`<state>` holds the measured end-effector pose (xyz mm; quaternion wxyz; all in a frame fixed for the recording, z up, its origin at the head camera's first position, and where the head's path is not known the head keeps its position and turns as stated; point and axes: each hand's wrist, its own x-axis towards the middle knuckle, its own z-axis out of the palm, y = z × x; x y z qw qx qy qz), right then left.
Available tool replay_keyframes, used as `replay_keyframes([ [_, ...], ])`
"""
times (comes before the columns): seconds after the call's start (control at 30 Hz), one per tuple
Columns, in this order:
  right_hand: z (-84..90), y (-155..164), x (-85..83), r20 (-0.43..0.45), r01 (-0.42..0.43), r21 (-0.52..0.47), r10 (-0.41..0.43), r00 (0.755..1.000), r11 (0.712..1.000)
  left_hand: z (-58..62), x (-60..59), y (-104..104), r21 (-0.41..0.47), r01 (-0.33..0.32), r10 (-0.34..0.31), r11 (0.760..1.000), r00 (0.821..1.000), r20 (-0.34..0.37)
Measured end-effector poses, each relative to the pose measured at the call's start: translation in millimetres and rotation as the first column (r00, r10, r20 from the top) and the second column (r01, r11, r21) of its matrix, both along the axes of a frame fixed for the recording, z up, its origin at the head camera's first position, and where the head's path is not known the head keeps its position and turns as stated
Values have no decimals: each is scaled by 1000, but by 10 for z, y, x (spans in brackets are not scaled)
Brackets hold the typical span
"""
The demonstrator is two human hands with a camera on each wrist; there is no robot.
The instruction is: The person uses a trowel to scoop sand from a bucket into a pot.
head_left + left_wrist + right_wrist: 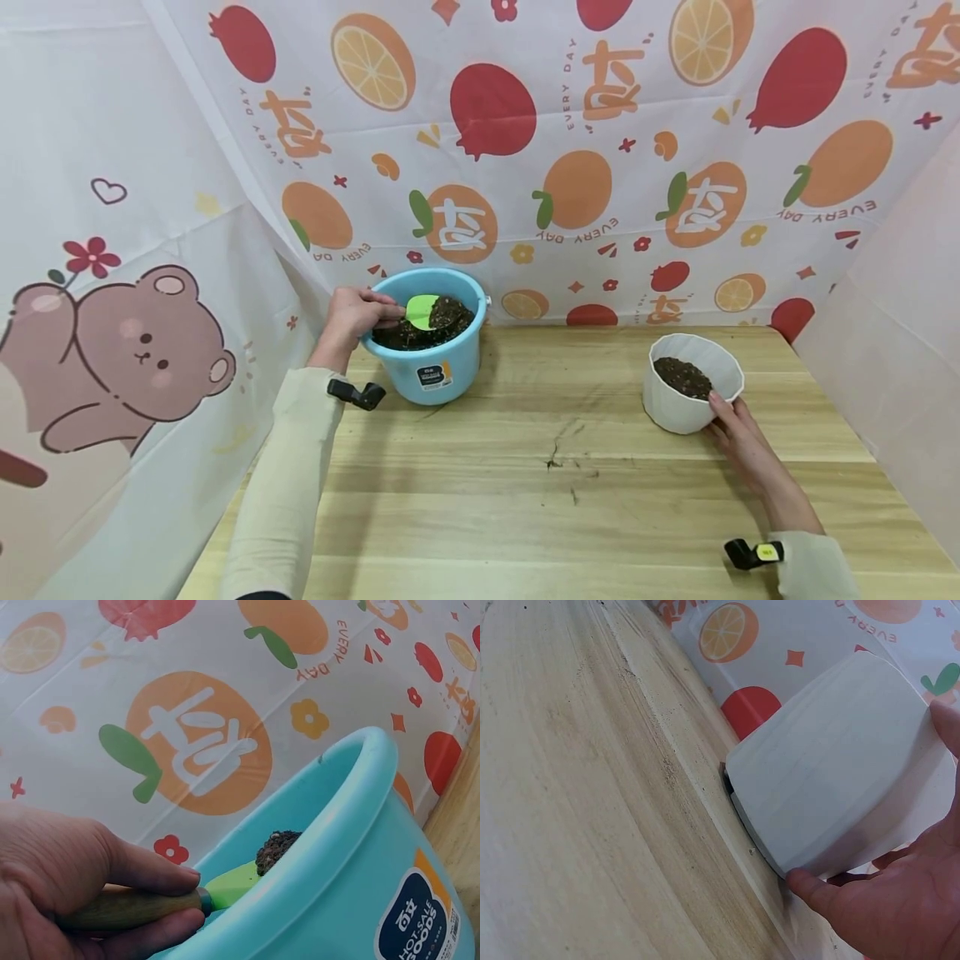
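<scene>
1. At the table's far left, the left hand (352, 315) is curled round the wooden handle of a green scoop (422, 311), thumb and fingers clamped on it; the scoop's blade lies inside the blue bucket (442, 371), over the dark soil (450, 321)
2. The scoop's long axis runs roughly left to right, handle at the bucket's left rim, blade pointing toward the middle of the bucket; the left wrist view shows a small clump of soil on the blade (274, 849), just inside the rim
3. Well apart to the right stands the white pot (686, 408), already holding some soil; the right hand (738, 437) cups its near side, fingers curled against the wall and thumb up its side, as the right wrist view shows (900, 900)
4. From the scoop, the pot lies rightward and a little nearer the person; the left hand alone carries the scoop
5. Between bucket and pot the wooden table (555, 500) offers open room, with only a few soil crumbs (558, 458); the printed backdrop (570, 167) stands close behind both, and the pot sits near the table's right edge
</scene>
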<state>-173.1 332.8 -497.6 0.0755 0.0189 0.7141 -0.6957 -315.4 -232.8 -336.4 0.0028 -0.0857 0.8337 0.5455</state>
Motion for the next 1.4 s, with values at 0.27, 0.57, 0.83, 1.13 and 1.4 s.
replay_keyframes([
  [0.27, 5, 9, -17, -4, -5, 1, 5, 1000, 1000, 13, 26, -23, 56, -14, 15, 998, 1000, -2],
  [0.57, -14, 20, -6, -9, 6, 1, -6, 1000, 1000, 25, 50, -70, 110, -8, 7, 994, 1000, 3],
  [0.83, -37, 28, 4, -8, 13, 5, -13, 1000, 1000, 62, 108, -91, 111, -11, 10, 994, 1000, 10],
  [1.13, -40, 21, 0, 4, 12, 17, -12, 1000, 1000, 91, 140, -101, 152, -14, 15, 988, 1000, -4],
  [1.4, -17, 3, -3, 12, 11, 11, -11, 1000, 1000, 128, 163, -85, 176, -26, 27, 984, 1000, -2],
])
